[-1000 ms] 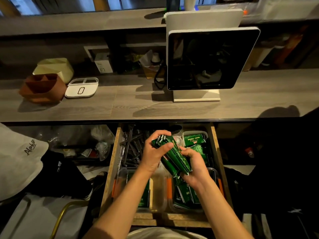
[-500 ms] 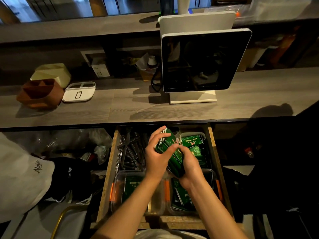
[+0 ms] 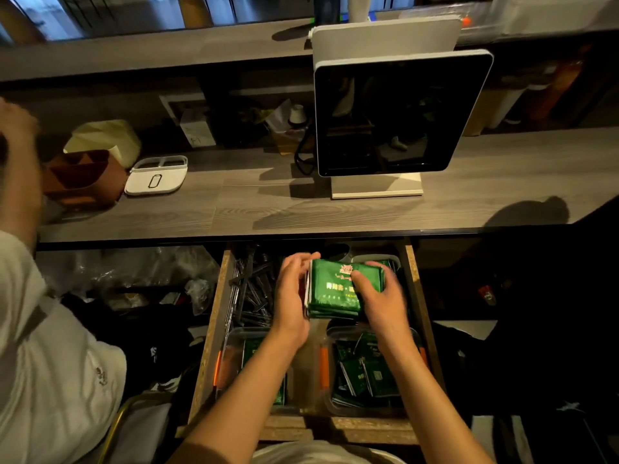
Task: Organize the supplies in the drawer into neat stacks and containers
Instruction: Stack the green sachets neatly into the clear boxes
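While the stack of green packets hangs above the open drawer, the right hand grasps it and the left hand presses its edge flat-fingered — likely squaring it for the clear tub below

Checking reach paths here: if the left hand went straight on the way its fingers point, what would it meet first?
Probably the open wooden drawer's dark back end under the grey countertop; the left hand points forward, though depth is unclear.
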Action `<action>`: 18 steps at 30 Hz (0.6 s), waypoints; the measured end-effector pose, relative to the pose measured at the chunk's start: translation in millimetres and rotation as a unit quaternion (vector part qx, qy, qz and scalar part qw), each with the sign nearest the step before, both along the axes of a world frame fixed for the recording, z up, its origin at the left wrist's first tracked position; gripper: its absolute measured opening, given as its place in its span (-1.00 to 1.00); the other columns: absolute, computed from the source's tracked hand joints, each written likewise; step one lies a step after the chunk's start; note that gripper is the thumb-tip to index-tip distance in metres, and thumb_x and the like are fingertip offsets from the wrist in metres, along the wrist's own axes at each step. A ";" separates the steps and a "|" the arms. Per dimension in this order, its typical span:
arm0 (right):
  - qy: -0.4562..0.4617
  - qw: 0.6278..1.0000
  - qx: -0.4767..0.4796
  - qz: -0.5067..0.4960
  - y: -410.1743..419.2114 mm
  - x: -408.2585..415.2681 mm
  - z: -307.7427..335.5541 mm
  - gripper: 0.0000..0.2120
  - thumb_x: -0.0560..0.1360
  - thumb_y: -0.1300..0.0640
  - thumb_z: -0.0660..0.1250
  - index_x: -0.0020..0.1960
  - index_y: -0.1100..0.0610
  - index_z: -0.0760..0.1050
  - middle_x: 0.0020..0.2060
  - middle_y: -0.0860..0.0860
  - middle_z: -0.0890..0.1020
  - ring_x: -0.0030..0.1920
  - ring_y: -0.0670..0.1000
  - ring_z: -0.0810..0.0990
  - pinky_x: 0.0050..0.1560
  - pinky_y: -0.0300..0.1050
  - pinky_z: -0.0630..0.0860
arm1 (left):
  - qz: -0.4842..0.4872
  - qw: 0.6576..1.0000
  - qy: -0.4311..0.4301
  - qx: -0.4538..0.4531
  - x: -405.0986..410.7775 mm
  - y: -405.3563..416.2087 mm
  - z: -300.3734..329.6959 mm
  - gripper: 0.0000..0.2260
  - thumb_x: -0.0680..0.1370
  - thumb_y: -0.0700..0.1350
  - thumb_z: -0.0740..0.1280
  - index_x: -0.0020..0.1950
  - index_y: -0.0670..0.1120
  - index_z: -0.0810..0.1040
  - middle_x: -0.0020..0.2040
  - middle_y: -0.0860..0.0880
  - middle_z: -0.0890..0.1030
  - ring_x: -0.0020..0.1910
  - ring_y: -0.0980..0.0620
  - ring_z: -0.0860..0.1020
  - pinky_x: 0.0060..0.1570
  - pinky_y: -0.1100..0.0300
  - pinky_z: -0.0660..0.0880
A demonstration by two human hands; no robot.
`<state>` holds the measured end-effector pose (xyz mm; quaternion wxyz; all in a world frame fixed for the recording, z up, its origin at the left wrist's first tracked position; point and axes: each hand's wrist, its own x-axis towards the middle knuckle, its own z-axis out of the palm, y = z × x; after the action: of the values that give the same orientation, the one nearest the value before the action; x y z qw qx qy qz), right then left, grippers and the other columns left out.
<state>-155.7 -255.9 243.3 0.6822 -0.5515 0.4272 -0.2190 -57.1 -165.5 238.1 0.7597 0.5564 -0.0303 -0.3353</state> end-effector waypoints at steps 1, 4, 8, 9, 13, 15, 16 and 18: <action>-0.009 0.999 -0.051 0.017 -3.8 -1.5 -0.7 -0.77 0.52 0.13 0.41 0.15 0.03 0.48 0.01 0.00 0.62 0.03 -0.04 0.64 -0.04 -0.08 0.64 | -0.030 0.999 0.010 0.029 2.5 -0.6 1.5 -0.67 0.50 0.11 0.35 0.18 -0.03 0.56 0.25 -0.15 0.60 0.28 -0.22 0.55 0.25 -0.17 0.51; 0.017 0.982 -0.179 0.048 -7.1 -1.8 -2.6 -0.66 0.51 0.13 0.43 0.24 0.01 0.43 0.02 -0.09 0.57 -0.01 -0.20 0.59 -0.06 -0.22 0.58 | -0.081 0.990 -0.006 0.119 -2.9 -3.5 -0.5 -0.74 0.50 0.11 0.41 0.16 0.11 0.60 0.18 -0.16 0.64 0.14 -0.14 0.63 0.20 -0.15 0.56; -0.014 0.997 -0.056 0.047 -0.4 1.4 -8.3 -0.72 0.59 0.04 0.28 0.27 -0.18 0.41 0.14 -0.01 0.57 0.12 0.02 0.60 0.15 0.15 0.57 | -0.020 0.978 -0.087 0.191 -8.2 -6.0 -5.7 -0.86 0.62 0.03 0.33 0.08 0.00 0.55 -0.02 -0.13 0.66 -0.13 -0.03 0.67 -0.27 0.10 0.62; -0.031 0.998 0.017 0.049 -1.5 2.4 -8.5 -0.69 0.61 0.04 0.25 0.33 -0.18 0.38 0.19 0.00 0.56 0.15 0.03 0.60 0.18 0.15 0.57 | -0.016 0.968 -0.128 0.214 -7.2 -4.6 -6.5 -0.85 0.61 0.06 0.32 0.06 0.00 0.54 -0.06 -0.10 0.65 -0.16 -0.02 0.68 -0.36 0.11 0.61; 0.026 0.992 0.109 0.056 -5.9 3.2 -9.6 -0.55 0.59 -0.06 0.28 0.44 -0.03 0.28 0.11 -0.02 0.56 0.11 0.03 0.59 0.17 0.20 0.57 | 0.015 0.949 -0.202 0.240 -6.6 -0.6 -11.5 -0.82 0.59 0.12 0.32 -0.03 0.02 0.53 -0.14 -0.09 0.66 -0.21 -0.03 0.69 -0.28 -0.01 0.65; 0.065 0.992 0.085 0.070 -3.5 3.9 -9.3 -0.56 0.53 -0.14 0.36 0.29 0.04 0.37 0.01 0.00 0.60 -0.01 0.00 0.62 0.05 0.15 0.63 | 0.030 0.954 -0.191 0.230 -10.1 -1.3 -11.9 -0.86 0.60 0.11 0.32 -0.03 0.05 0.52 -0.16 -0.07 0.66 -0.21 -0.06 0.69 -0.23 -0.05 0.65; 0.080 0.992 0.060 0.074 -3.8 4.1 -10.3 -0.47 0.47 -0.20 0.40 0.28 0.09 0.42 0.05 0.06 0.64 0.01 0.03 0.65 0.06 0.16 0.63 | 0.020 0.959 -0.178 0.219 -10.4 -1.7 -11.3 -0.86 0.59 0.10 0.33 -0.02 0.05 0.54 -0.15 -0.08 0.66 -0.20 -0.09 0.69 -0.21 -0.08 0.65; 0.085 0.994 0.017 0.073 -10.3 1.3 -10.0 -0.51 0.44 -0.16 0.46 0.21 0.14 0.50 0.07 0.12 0.68 0.01 0.06 0.68 0.05 0.10 0.63 | -0.045 0.964 -0.145 0.219 -3.6 0.1 -12.7 -0.77 0.52 0.14 0.42 0.05 0.03 0.58 -0.09 -0.11 0.69 -0.12 -0.10 0.70 -0.09 -0.13 0.66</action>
<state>-154.4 -266.2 233.3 0.6665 -0.5863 0.4461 -0.1137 -60.7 -165.4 225.4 0.5914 0.7496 -0.0909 -0.2829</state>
